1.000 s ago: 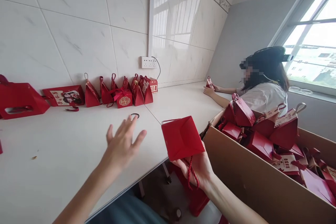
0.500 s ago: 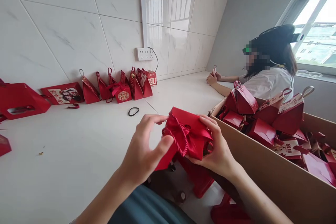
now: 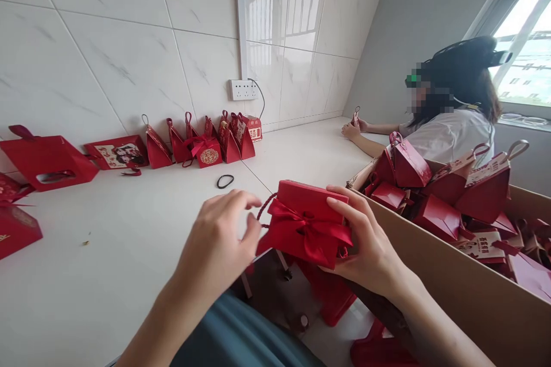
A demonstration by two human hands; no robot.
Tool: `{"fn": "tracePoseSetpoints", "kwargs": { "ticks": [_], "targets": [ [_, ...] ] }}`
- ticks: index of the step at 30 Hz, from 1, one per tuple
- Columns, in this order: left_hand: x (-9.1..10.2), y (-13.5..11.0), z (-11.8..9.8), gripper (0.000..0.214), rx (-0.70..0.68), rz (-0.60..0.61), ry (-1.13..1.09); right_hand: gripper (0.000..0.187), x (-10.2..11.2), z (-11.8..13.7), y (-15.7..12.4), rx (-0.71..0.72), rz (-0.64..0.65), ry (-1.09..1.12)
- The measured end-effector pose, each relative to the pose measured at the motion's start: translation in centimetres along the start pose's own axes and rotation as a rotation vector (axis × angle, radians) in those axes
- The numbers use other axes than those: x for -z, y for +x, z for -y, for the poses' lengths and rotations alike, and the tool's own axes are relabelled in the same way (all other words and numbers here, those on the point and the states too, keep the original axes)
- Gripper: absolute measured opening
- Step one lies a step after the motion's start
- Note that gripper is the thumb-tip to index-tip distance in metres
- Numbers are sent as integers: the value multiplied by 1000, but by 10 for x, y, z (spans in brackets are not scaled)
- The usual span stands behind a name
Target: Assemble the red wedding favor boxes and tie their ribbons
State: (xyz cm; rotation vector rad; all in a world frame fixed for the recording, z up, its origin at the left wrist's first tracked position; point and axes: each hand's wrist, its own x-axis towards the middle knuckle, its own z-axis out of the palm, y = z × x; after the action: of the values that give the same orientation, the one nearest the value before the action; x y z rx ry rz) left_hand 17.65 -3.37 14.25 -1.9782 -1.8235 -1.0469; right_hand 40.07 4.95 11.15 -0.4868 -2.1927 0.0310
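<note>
A small red gift box (image 3: 318, 192) with a satin bow (image 3: 307, 229) across its front is held up near the table's front edge. My right hand (image 3: 365, 235) grips its right side, fingers over the top and thumb below. A twisted red cord handle (image 3: 266, 206) loops out from the box's left side. Beside that loop is my left hand (image 3: 226, 229), its thumb and forefinger curved and apart, with the cord's end in the gap between them. The back of the box is hidden.
A cardboard carton (image 3: 430, 258) full of red gift boxes stands at the right. More red boxes (image 3: 159, 146) line the tiled wall; a black elastic band (image 3: 225, 182) lies on the white table (image 3: 142, 229). A person (image 3: 456, 132) sits beyond the carton.
The cord loop has gone from hanging across the bow to sticking out leftward. My left hand has moved left off the box. The box has turned, showing its bow more squarely.
</note>
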Motion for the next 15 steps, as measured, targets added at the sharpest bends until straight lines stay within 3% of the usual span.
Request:
{"fn": "tracePoseSetpoints", "kwargs": {
  "ticks": [3, 6, 10, 12, 15],
  "targets": [
    [6, -3, 11, 20, 142, 23, 96, 79, 1, 0, -3, 4, -27, 21],
    [14, -4, 0, 21, 166, -28, -81, 80, 1, 3, -3, 14, -25, 25],
    [13, -4, -23, 15, 105, -37, -285, 81, -1, 7, -1, 25, -12, 57],
    [9, -6, -31, 4, 37, -117, -305, 81, -2, 9, 0, 31, -6, 75],
    [3, -13, -41, 6, -128, -228, -343, 81, -4, 9, 0, 31, -8, 81]
  ]
}}
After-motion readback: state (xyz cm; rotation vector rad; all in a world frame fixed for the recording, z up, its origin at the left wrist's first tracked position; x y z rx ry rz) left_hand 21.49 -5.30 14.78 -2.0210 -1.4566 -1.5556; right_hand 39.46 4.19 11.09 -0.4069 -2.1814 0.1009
